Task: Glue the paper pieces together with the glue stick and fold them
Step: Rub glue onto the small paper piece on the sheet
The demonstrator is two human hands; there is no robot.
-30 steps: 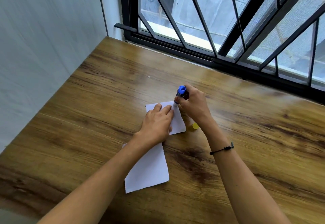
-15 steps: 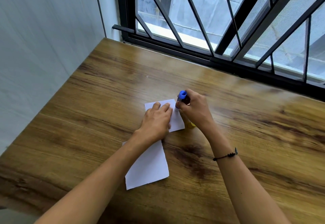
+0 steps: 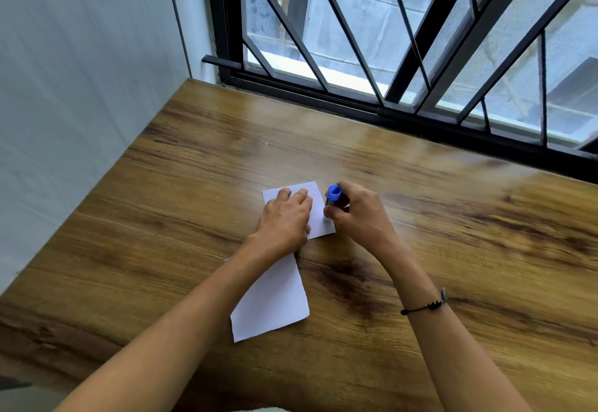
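Observation:
Two white paper pieces lie on the wooden table [image 3: 420, 217]. The far piece [image 3: 318, 214] is pinned flat under my left hand [image 3: 284, 220], fingers spread on it. My right hand [image 3: 359, 214] grips a glue stick [image 3: 332, 199] with a blue end pointing up; its lower tip touches the far piece's right edge. The near paper piece [image 3: 271, 304] lies partly under my left forearm. A thin black bracelet sits on my right wrist.
A white wall [image 3: 81, 87] borders the table on the left. A window with black diagonal bars [image 3: 404, 55] runs along the far edge. Bare wood stretches to the right and left of the papers.
My right hand has slid the glue stick along the far piece's right edge toward me. The small yellow cap seen beside the paper earlier is now hidden behind my right hand. The camera has shifted.

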